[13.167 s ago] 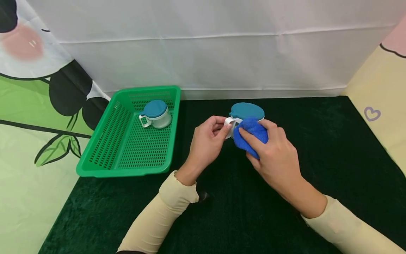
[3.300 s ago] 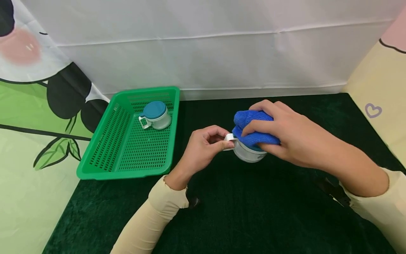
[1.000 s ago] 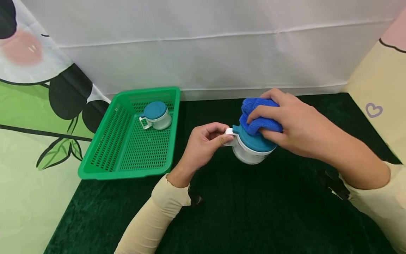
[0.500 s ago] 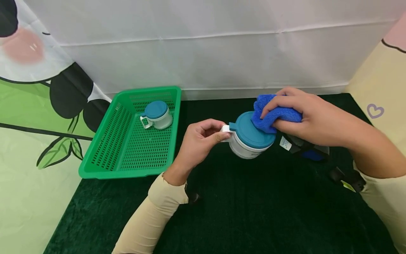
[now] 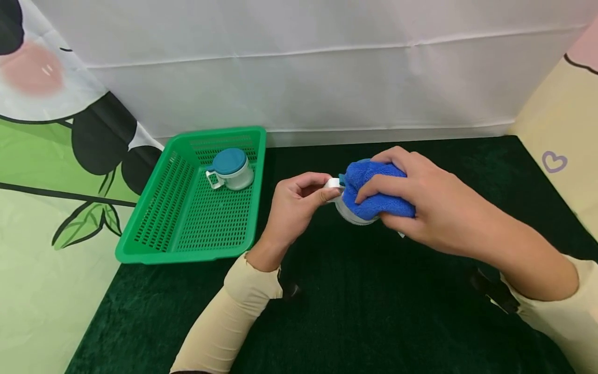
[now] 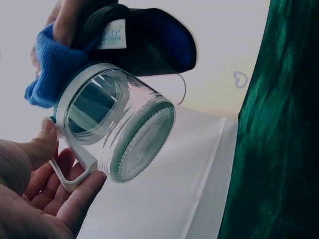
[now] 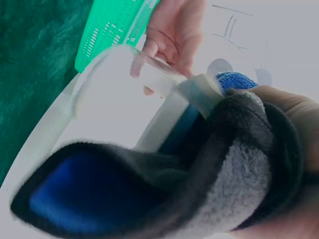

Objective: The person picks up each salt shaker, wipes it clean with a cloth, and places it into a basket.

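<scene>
A clear glass jar [image 6: 107, 119] with a white handle [image 5: 334, 183] is held up off the table, its base tilted into the left wrist view. My left hand [image 5: 296, 205] pinches the handle between thumb and fingers. In my right hand [image 5: 420, 200] a bunched blue cloth [image 5: 378, 189] is pressed over the jar's lid. Only a small bit of blue lid [image 5: 342, 179] shows past the cloth. A dark grey part of the cloth with a white label [image 6: 113, 35] hangs beneath the right hand, seen in the left wrist view.
To the left stands a green perforated basket [image 5: 187, 255]. Inside it, near the back, sits a similar handled jar [image 5: 231, 169] with a blue lid. A dark green cloth [image 5: 355, 311] covers the table, and a white fabric backdrop [image 5: 327, 93] rises behind.
Since half a second ago, my right hand has moved left and down, so the cloth covers the lid again. My left hand keeps its pinch. Much earlier, the cloth was against the jar's side.
</scene>
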Demonstrator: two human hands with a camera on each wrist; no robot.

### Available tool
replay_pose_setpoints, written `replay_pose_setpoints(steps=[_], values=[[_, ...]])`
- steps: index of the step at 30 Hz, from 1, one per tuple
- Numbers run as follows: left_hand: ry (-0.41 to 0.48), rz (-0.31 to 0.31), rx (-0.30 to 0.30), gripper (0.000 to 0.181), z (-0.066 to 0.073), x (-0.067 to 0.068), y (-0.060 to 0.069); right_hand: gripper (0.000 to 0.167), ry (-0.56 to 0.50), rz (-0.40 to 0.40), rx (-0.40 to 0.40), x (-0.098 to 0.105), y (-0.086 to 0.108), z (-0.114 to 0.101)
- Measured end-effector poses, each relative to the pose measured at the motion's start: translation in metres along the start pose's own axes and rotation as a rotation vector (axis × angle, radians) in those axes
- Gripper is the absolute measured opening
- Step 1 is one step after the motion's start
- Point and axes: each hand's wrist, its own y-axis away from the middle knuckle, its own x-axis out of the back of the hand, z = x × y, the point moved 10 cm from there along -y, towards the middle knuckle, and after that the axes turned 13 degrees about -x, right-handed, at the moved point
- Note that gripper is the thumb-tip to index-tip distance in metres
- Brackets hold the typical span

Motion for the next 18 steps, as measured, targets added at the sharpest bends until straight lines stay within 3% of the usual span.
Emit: replay_pose_setpoints(steps=[6, 12, 15, 18], values=[[0.015, 0.046, -0.012, 0.017, 0.004, 0.01, -0.001, 0.041, -0.119, 0.114, -0.067, 0.009, 0.016, 0.016], [0.092, 0.056, -0.038, 0.017, 0.01, 0.014, -0.001, 0.033, -0.415, 0.211, -0.204, 0.013, 0.015, 0.055], [0.125, 0.045, -0.034, 0.017, 0.01, 0.013, 0.0, 0.031, -0.654, 0.16, -0.275, -0.001, 0.009, 0.077], [0.152, 0.046, -0.032, 0.016, 0.01, 0.013, 0.001, 0.031, -0.931, 0.026, -0.347, -0.027, 0.003, 0.095]])
